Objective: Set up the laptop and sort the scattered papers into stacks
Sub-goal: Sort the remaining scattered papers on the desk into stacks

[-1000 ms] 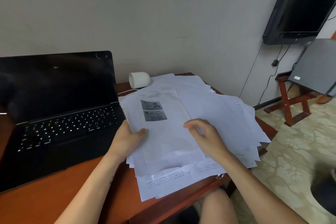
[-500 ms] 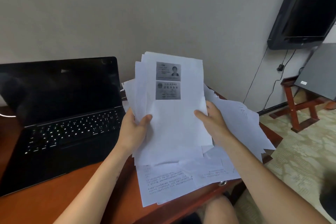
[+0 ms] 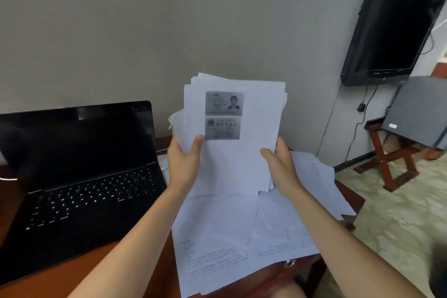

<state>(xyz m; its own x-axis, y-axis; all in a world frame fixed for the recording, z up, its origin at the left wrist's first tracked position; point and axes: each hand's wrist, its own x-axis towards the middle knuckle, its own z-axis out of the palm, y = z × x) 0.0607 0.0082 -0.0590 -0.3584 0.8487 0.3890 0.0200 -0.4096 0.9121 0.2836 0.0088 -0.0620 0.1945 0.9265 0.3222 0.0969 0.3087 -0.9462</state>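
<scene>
Head view. Left hand [image 3: 183,164] and right hand [image 3: 280,167] are apart, one at each side edge of a sheaf [image 3: 239,167] of white papers, both clamped on it: each thumb lies across the front and the other fingers are hidden behind. The sheaf is upright and lifted off the desk [image 3: 36,280], in front of the wall. Its sheets are unevenly aligned, with corners fanned at the top left and right edges. The front sheet carries two grey card copies [image 3: 223,115], one above the other, in its upper left part; the left thumb tip sits just beside the lower one. The print is too blurred to read. Below the sheaf, loose papers [image 3: 217,237] lie overlapping on the right part of the desk. Some hang past the near edge and some spread toward the right corner. The nearest sheets show lines of text, not legible. A small metal knob [image 3: 289,262] shows at the desk front, just under the paper edge. The laptop [image 3: 79,176] sits open on the left of the desk with its screen dark and keys faintly lit; its right edge is near the left forearm and just beside the papers. On the right, a dark TV [image 3: 391,31] is on the wall, with cables [image 3: 331,123] hanging beneath it. A grey box [image 3: 420,113] rests on a red-brown stand [image 3: 391,159] on the patterned floor, well apart from the desk.
</scene>
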